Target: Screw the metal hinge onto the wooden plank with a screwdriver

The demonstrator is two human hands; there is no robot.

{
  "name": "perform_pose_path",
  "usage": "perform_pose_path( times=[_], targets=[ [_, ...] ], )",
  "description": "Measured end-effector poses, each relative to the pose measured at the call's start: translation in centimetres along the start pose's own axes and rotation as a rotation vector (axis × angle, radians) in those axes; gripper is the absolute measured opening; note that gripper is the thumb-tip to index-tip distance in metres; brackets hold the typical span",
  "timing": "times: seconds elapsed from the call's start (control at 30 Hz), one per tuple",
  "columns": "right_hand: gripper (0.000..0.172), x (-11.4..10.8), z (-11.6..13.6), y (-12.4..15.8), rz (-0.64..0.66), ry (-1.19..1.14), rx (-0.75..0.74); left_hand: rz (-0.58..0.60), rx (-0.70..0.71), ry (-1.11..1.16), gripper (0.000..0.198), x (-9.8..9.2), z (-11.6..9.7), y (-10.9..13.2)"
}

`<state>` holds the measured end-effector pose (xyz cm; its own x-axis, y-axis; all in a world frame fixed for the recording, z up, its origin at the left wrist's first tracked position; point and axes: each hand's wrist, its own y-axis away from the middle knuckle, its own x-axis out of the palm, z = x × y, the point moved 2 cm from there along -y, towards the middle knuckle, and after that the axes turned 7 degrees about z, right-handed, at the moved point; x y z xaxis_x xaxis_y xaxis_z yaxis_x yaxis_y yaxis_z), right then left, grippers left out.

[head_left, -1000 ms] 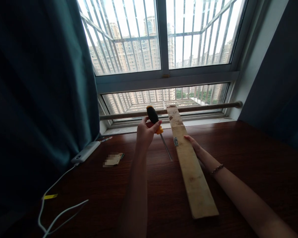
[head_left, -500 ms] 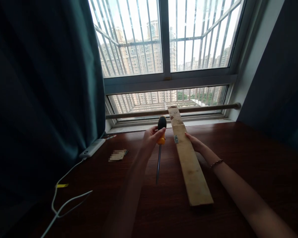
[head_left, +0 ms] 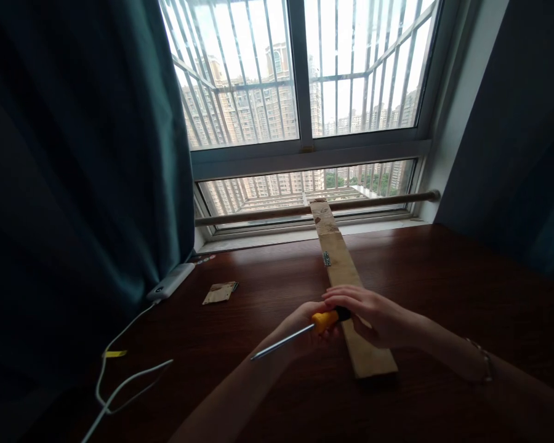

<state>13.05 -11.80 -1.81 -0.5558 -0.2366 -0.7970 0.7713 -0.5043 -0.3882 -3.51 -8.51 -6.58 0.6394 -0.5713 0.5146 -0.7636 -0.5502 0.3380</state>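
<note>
A screwdriver (head_left: 324, 322) with a yellow and black handle lies across my two hands above the wooden board (head_left: 344, 266), its shaft pointing left and slightly down. My left hand (head_left: 303, 320) is closed round the handle from below and behind. My right hand (head_left: 373, 314) reaches over the black end, its fingers bent together across the handle and touching my left hand. Under the hands, the long pale board rests on the dark red wooden surface (head_left: 268, 280), its far end on the rail. A small metal fitting (head_left: 327, 258) sits at the board's left edge.
On the left are a small stack of thin pieces (head_left: 219, 293), a white power strip (head_left: 172, 282), a white cable (head_left: 133, 371) and a yellow strip (head_left: 116, 354). A dark curtain (head_left: 120, 154) hangs there. A horizontal rail (head_left: 268, 213) crosses before the barred window.
My right hand has left the board's right edge and come onto the screwdriver handle. My left hand has moved nearer and right, and the screwdriver has swung from upright to nearly level.
</note>
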Motion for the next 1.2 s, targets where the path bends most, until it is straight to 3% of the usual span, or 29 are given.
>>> perform_pose_path(
  times=[0.1,0.2,0.37,0.47,0.57,0.73,0.83,0.97,1.1,1.2],
  targets=[
    [0.056,1.5,2.3,1.3,0.009,0.013,0.062,0.098,-0.076,0.094,0.026,1.3,1.0,0.7],
    [0.054,2.5,2.5,2.1,-0.005,0.047,0.130,0.131,-0.097,0.167,0.029,2.0,1.7,0.9],
    [0.052,4.2,2.3,2.2,-0.011,0.054,0.259,0.148,-0.145,0.230,0.055,2.2,3.1,0.1],
    [0.042,4.5,2.0,2.3,-0.111,-0.070,0.337,0.172,-0.094,0.193,0.059,2.3,3.6,-0.2],
    [0.034,4.3,1.6,2.5,-0.221,-0.220,0.430,0.152,0.043,0.106,0.056,2.3,3.4,-0.3],
    [0.039,5.7,1.1,3.0,-0.245,-0.330,0.508,-0.040,0.280,-0.193,0.047,2.1,3.1,-0.2],
    [0.052,6.9,1.0,3.0,-0.215,-0.315,0.539,-0.180,0.300,-0.283,0.041,1.9,3.4,-0.4],
    [0.059,6.7,1.2,2.8,-0.104,-0.382,0.551,-0.254,0.317,-0.306,0.039,0.9,2.5,-0.9],
    [0.049,5.6,2.0,2.6,-0.007,-0.391,0.554,-0.450,0.480,-0.587,0.038,-3.0,-0.5,-0.9],
    [0.045,5.3,2.3,2.7,0.038,-0.348,0.573,-0.766,0.482,-1.011,0.039,-7.5,-2.6,-0.3]
  ],
)
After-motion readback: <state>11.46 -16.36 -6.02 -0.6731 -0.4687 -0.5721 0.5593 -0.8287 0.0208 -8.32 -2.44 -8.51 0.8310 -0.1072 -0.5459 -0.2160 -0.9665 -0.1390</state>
